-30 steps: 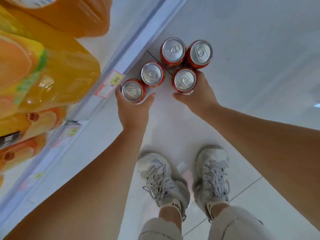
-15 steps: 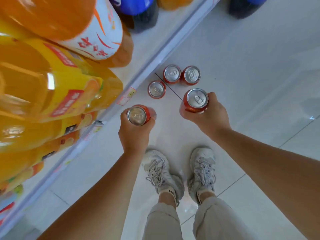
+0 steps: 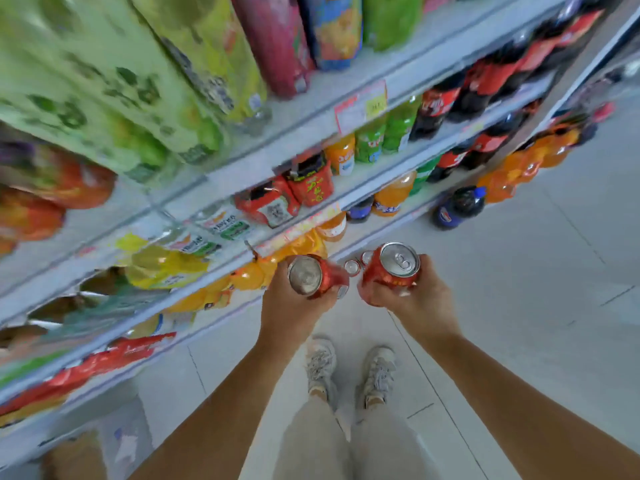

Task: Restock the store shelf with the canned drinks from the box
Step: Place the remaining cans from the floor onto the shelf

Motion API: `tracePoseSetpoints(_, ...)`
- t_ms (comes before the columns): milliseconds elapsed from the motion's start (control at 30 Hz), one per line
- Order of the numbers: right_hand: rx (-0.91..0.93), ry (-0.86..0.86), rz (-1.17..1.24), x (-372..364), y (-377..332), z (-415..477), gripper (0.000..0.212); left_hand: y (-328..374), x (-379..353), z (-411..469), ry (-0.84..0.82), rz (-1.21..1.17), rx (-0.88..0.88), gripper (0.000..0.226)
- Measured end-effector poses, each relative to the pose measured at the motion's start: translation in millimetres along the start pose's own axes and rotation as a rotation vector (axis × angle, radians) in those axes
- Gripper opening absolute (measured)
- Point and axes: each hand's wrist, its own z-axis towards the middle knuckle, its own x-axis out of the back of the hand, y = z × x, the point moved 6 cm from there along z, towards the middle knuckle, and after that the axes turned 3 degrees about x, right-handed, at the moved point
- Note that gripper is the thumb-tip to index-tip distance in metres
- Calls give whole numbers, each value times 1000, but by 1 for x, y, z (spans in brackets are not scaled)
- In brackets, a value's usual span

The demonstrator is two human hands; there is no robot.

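My left hand [image 3: 294,306] grips a red can [image 3: 317,276] with a silver top, held up in front of the shelf edge. My right hand [image 3: 412,299] grips a second red can [image 3: 394,268] just to the right of it. Between the two held cans, far below on the white floor, the tops of other red cans [image 3: 356,265] show; I can make out two. The store shelf [image 3: 311,129] rises on the left, several tiers packed with bottled drinks. The picture is blurred by head motion. No box is in view.
A dark blue-capped bottle [image 3: 457,207] and orange bottles [image 3: 526,168] stand on the floor by the shelf's far end. My feet in white sneakers [image 3: 349,372] are on the pale tiled floor, with open floor to the right.
Both hands lifted one can each off the floor and rose to shelf height. The view tilted up from the floor cans to the shelf tiers.
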Motion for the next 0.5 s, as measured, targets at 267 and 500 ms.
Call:
tracePoseSetpoints(267, 370, -138, 104, -8, -172, -130, 61, 92, 176, -120, 176, -148, -191, 74)
tracePoseSetpoints(500, 673, -164, 109, -62, -299, -224, 42, 116, 325, -181, 373, -195, -403, 59)
